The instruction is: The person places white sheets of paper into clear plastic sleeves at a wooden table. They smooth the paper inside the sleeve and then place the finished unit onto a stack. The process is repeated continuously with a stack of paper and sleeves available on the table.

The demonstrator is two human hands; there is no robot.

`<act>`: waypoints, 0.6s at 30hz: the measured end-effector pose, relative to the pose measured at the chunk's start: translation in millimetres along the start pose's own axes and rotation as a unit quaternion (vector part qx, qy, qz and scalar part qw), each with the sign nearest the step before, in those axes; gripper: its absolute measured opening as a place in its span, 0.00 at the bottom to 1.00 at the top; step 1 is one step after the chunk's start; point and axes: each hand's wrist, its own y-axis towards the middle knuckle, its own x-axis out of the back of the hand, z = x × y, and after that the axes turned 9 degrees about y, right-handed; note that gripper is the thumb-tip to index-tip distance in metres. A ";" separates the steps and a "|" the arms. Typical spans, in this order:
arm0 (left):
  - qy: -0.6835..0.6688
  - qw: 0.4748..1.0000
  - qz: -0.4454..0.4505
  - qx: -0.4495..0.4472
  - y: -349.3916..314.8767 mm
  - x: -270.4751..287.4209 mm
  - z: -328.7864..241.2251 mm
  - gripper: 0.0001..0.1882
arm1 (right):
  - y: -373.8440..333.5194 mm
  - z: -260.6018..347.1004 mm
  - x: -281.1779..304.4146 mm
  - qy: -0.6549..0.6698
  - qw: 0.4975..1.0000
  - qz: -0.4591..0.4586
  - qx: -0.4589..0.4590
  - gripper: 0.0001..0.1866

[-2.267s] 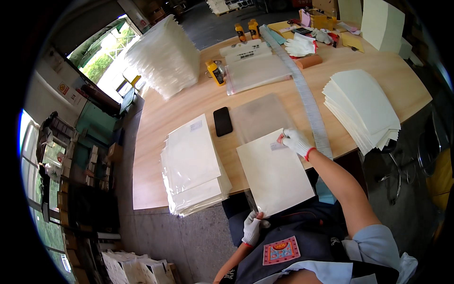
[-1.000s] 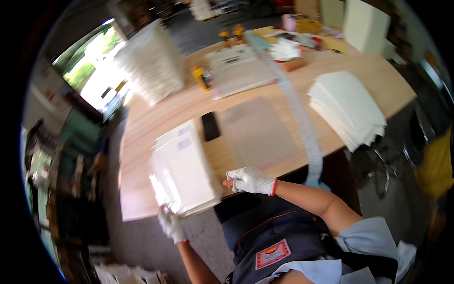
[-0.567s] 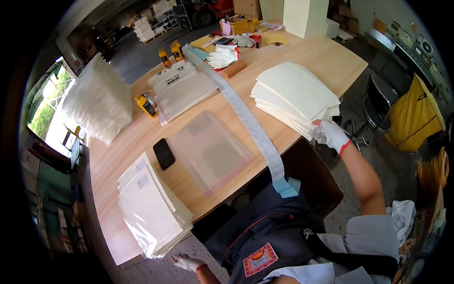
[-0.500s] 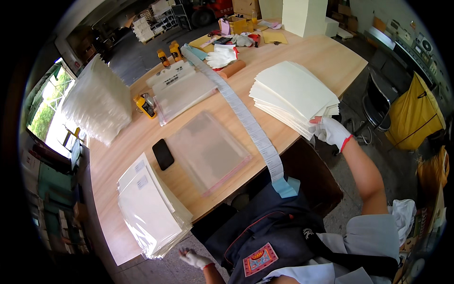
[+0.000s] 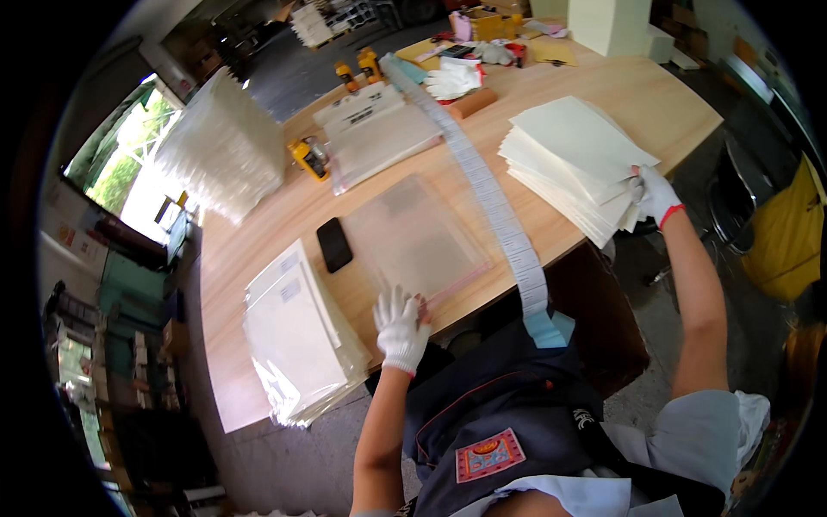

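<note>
My right hand (image 5: 656, 191), in a white glove with a red cuff, pinches the near right corner of a cream sheet (image 5: 575, 138) on a fanned stack at the right of the table. My left hand (image 5: 401, 326), gloved too, is over the near edge of a flat pile of clear plastic bags (image 5: 418, 237). Its fingers stretch forward, apart, with nothing seen in them. Left of it lies a stack of cream sheets in clear bags (image 5: 297, 323), with small labels on top. A long strip of printed labels (image 5: 482, 177) runs between the bags and the cream stack, its blue end (image 5: 550, 329) hanging at my waist.
A black phone (image 5: 334, 245) lies by the bags. Farther off are more plastic bags (image 5: 388, 142), yellow-orange bottles (image 5: 308, 159), spare white gloves (image 5: 454, 79) and a brown roll (image 5: 474, 103). A bulky plastic-wrapped bundle (image 5: 226, 146) stands at the left edge.
My left hand has risen from below the table edge to the clear bags. The right hand now pinches the sheet's corner, slightly lifted. The whole view has shifted, moving the table rightward.
</note>
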 end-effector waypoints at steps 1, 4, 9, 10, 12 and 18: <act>-0.007 0.999 0.037 -0.009 10.9 -2.8 -1.5 0.22 | -0.5 2.1 -3.6 -0.014 0.999 0.033 0.009 0.03; -0.006 0.988 0.151 -0.008 33.2 -3.1 0.2 0.22 | -48.4 -1.0 -39.1 -0.073 0.994 0.069 0.051 0.03; 0.013 0.972 0.234 0.032 59.3 -6.4 12.8 0.21 | -118.0 -39.6 -28.2 -0.017 0.997 0.055 -0.049 0.10; 0.010 0.971 0.233 0.054 58.5 -9.8 20.4 0.20 | -167.2 -47.0 -56.6 -0.010 0.997 0.013 -0.075 0.12; -0.013 0.970 0.241 0.040 67.7 -1.9 19.3 0.18 | -177.1 -58.5 -23.3 -0.066 0.951 0.244 -0.180 0.17; -0.025 0.972 0.233 0.020 68.7 -1.3 17.1 0.14 | -207.6 -109.8 3.3 -0.077 0.882 0.302 -0.354 0.25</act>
